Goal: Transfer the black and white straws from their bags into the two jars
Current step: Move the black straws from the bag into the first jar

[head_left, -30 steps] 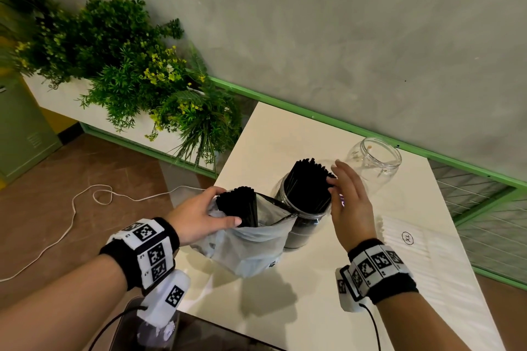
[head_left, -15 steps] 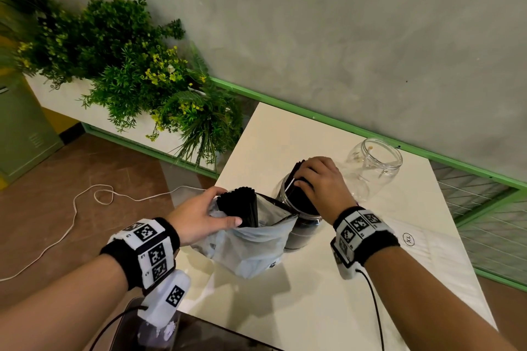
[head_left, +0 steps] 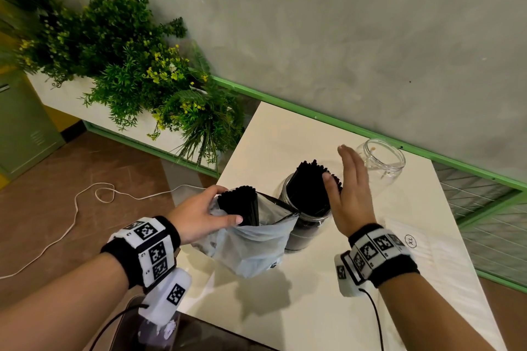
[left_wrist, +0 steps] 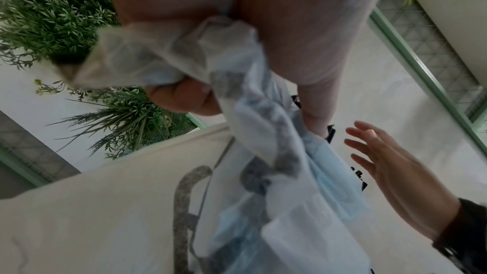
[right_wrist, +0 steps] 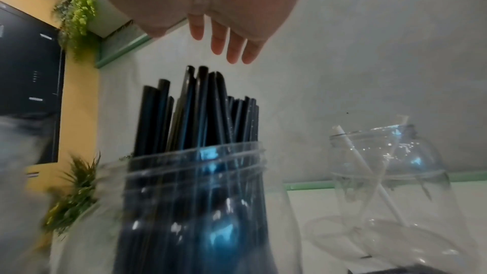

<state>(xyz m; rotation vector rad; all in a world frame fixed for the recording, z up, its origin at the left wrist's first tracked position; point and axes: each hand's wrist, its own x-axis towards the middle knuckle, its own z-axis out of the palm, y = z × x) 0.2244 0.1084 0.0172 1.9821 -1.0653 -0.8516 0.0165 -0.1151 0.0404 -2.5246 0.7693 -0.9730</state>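
Black straws, jarred (head_left: 312, 188): a dense bundle standing upright in a clear jar (head_left: 302, 232) near the middle of the white table (head_left: 299, 308); tips rise well above the rim.

Black straws, bagged (head_left: 239, 205): a second bundle, at 9 o'clock of that jar, poking up out of a pale plastic bag (head_left: 253, 245) that leans against the jar's side.

Left hand (head_left: 199, 214): at 9 o'clock of the bag, grasping its gathered mouth, thumb laid across the front by the straw bundle; the left wrist view shows crumpled plastic bunched in the fingers (left_wrist: 181, 99).

Right hand (head_left: 349, 194): at 3 o'clock of the full jar, released, fingers straight and together, holding nothing; thumb at the straw tips, though actual contact cannot be told.

Second jar (head_left: 380, 159): clear, at 2 o'clock of the full jar and apart from it, near the table's far edge; the right wrist view shows a white straw (right_wrist: 368, 174) leaning inside it.

White straw bag (head_left: 436, 259): flat on the table at 4 o'clock of the full jar.

Surroundings: green plants (head_left: 128, 65) in a white planter at 10 o'clock; a white cable (head_left: 85, 199) on the brown floor at 9 o'clock.
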